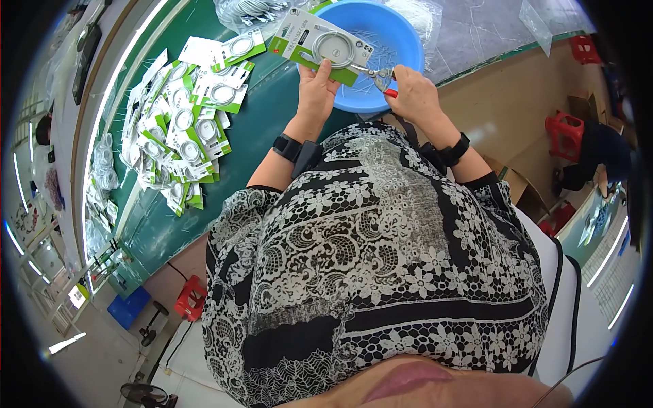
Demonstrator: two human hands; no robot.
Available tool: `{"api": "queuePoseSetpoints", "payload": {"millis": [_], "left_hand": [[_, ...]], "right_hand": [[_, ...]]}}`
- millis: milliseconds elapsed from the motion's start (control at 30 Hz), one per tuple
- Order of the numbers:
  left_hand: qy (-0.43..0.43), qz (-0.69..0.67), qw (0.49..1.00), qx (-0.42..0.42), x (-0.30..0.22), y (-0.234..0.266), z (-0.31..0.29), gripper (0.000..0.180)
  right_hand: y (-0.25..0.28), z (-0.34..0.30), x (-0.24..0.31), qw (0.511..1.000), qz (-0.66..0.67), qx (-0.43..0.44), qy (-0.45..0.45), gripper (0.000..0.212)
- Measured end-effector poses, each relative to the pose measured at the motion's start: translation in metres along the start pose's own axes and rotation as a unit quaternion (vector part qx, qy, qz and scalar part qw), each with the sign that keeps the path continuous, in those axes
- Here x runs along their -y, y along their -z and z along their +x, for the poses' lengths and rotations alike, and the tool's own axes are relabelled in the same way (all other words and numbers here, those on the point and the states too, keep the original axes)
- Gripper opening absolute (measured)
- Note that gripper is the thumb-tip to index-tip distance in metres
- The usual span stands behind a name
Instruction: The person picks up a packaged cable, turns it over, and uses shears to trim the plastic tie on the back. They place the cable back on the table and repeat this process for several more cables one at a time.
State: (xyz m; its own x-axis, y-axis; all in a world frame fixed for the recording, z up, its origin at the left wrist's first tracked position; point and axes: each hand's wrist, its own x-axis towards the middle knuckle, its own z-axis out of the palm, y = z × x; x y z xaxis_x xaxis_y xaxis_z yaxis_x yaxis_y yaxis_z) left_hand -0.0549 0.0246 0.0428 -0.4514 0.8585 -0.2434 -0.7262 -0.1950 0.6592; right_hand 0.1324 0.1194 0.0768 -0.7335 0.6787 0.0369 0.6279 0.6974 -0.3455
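Note:
A green and white card with a coiled white cable (335, 47) on it is pinched in my left hand (316, 92), thumb on its front. My right hand (413, 95) grips a pair of red-handled cutting pliers (382, 79), whose jaws are at the card's right lower edge. Whether the jaws close on anything is too small to tell. Under both hands stands a blue basin (410, 41) with many thin white offcuts (371, 44) in it. A heap of similar carded cables (183, 119) lies on the green table to the left.
Bagged white cables (248, 10) lie behind the card, and more coils (103, 163) at the table's far left. The green table (238, 153) ends near my lap. Red stools (564, 134) and another person (602, 156) are at the right.

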Motion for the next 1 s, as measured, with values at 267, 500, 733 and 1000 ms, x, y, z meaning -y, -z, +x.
{"api": "queuePoseSetpoints", "payload": {"millis": [267,500,733,1000], "left_hand": [[-0.028,0.031,0.999,0.009,-0.0031,-0.0032,-0.0044,0.04],[-0.067,0.104,0.991,0.046,-0.0006,-0.005,-0.008,0.041],[-0.106,0.146,0.983,0.035,0.0021,-0.0052,-0.0089,0.042],[-0.131,0.188,0.973,0.039,-0.0008,-0.0053,-0.0094,0.039]], "right_hand": [[0.0037,0.0019,0.004,1.0,-0.008,-0.006,-0.007,0.029],[0.0067,0.0037,0.0052,1.0,-0.027,-0.002,0.001,0.028],[0.0099,0.003,0.0076,0.999,-0.034,-0.018,0.005,0.026],[0.0085,0.0019,0.0075,0.999,-0.044,-0.023,0.002,0.026]]}}
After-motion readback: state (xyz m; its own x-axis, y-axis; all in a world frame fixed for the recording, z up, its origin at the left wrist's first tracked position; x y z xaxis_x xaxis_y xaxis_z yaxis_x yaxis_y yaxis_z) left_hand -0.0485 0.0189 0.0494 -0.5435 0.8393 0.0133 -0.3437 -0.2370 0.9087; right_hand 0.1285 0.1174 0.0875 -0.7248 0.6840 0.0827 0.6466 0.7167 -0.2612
